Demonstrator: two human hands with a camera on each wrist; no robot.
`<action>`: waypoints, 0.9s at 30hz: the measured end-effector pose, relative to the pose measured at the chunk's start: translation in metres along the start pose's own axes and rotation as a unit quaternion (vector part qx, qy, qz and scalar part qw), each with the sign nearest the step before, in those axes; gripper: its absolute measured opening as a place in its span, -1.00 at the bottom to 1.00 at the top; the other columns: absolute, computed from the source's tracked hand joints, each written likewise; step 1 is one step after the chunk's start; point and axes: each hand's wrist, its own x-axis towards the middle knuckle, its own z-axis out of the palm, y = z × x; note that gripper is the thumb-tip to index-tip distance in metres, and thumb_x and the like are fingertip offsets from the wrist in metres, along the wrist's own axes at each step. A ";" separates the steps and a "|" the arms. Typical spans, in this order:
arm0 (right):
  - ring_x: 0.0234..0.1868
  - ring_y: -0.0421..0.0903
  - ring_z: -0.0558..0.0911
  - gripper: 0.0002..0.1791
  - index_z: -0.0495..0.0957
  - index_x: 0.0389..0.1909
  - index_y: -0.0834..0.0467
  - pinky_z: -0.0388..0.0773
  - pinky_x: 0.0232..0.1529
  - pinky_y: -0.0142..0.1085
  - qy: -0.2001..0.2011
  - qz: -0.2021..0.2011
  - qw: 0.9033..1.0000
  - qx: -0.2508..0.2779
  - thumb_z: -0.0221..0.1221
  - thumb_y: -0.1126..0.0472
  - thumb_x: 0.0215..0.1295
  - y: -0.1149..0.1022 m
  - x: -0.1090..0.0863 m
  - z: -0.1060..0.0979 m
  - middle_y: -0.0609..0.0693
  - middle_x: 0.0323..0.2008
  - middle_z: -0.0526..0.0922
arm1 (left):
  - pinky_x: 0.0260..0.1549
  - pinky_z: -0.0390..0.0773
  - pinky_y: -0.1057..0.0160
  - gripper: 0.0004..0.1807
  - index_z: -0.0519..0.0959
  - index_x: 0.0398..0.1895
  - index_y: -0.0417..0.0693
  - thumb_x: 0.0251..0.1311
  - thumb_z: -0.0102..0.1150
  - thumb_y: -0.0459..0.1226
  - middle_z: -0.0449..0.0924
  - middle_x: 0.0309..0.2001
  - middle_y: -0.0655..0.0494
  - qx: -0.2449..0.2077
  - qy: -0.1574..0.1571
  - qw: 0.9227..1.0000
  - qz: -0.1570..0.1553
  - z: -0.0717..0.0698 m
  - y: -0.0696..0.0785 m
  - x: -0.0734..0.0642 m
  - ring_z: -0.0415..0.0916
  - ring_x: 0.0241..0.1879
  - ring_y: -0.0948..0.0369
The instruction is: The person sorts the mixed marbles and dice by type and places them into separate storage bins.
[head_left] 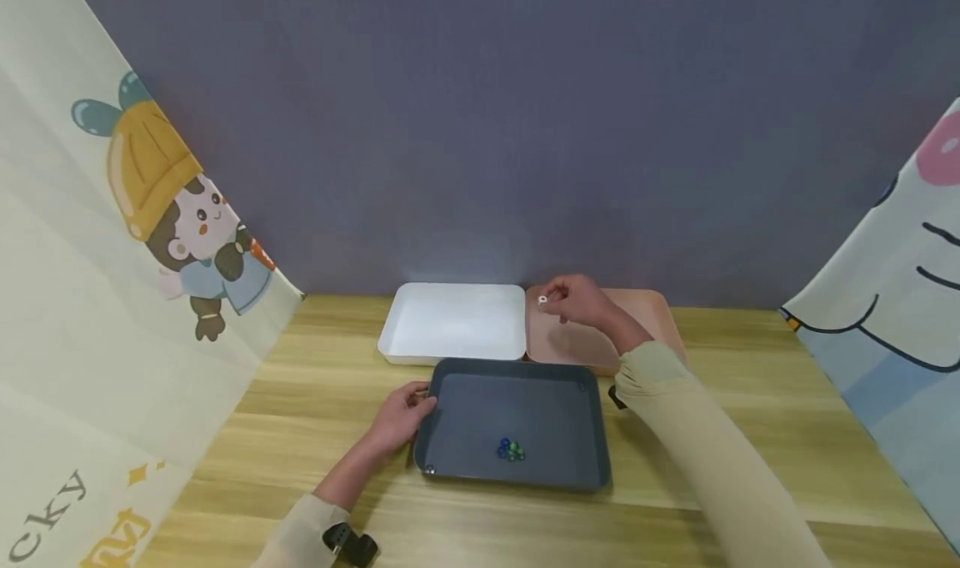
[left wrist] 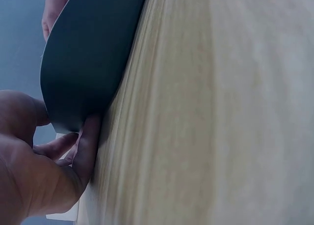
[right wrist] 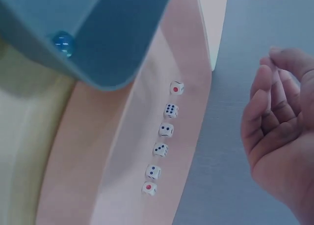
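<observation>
Steadying the dark tray (head_left: pixel 517 401) on the wooden table (head_left: pixel 487 522), with the white tray (head_left: pixel 459 322) and pink tray (head_left: pixel 555 343) side by side just beyond, is work for the left hand (head_left: pixel 401 418), which grips its left side, thumb inside, fingers outside. A light, constant hold should do; a jolt could set its contents rolling. The right hand (head_left: pixel 576 299), well apart from the left, pinches a small white piece (head_left: pixel 542 300), probably a die, over the pink tray. Setting it down low and softly would help stop it bouncing. It looks pale with a darker middle, too small to read. Six white dice (right wrist: pixel 166 130), round-cornered with blue or red pips, lie in a row in the pink tray. Glassy blue and green marbles (head_left: pixel 512 449) cluster in the dark one.
</observation>
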 end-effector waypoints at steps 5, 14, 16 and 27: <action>-0.31 0.26 0.60 -0.70 0.57 0.00 0.28 0.52 -0.23 0.14 -0.009 0.030 1.000 0.001 0.23 0.20 0.33 -0.001 0.015 0.000 0.14 -0.28 0.57 | -0.56 0.52 0.21 -0.58 0.43 0.24 -0.27 0.39 0.06 -0.28 0.52 -0.20 -0.10 0.003 -0.005 1.000 0.000 0.002 0.001 -0.002 0.49 -0.38 0.13; -0.09 0.11 0.53 -0.64 0.57 0.05 0.33 0.53 -0.14 -0.07 -0.016 0.048 0.998 -0.027 0.21 0.22 0.31 0.017 0.029 0.005 0.20 -0.05 0.55 | -0.48 0.53 0.19 -0.59 0.46 0.21 -0.29 0.38 0.08 -0.25 0.52 -0.22 -0.08 0.022 -0.009 1.000 0.005 0.005 -0.001 -0.007 0.47 -0.33 0.12; -0.06 0.17 0.56 -0.63 0.57 0.06 0.34 0.53 -0.09 -0.01 -0.025 0.053 0.998 -0.001 0.22 0.22 0.31 0.025 0.033 0.006 0.22 -0.05 0.58 | -0.46 0.54 0.19 -0.59 0.45 0.20 -0.32 0.37 0.08 -0.26 0.53 -0.21 -0.09 0.024 -0.007 1.000 0.012 0.004 -0.001 -0.005 0.48 -0.33 0.13; -0.05 0.16 0.59 -0.61 0.57 0.09 0.31 0.54 -0.05 -0.02 -0.059 0.077 0.995 -0.002 0.25 0.21 0.30 0.044 0.048 0.003 0.23 0.00 0.59 | -0.50 0.55 0.21 -0.59 0.46 0.16 -0.36 0.35 0.11 -0.28 0.59 -0.25 -0.06 0.029 -0.006 0.999 0.032 0.000 -0.004 0.002 0.52 -0.37 0.16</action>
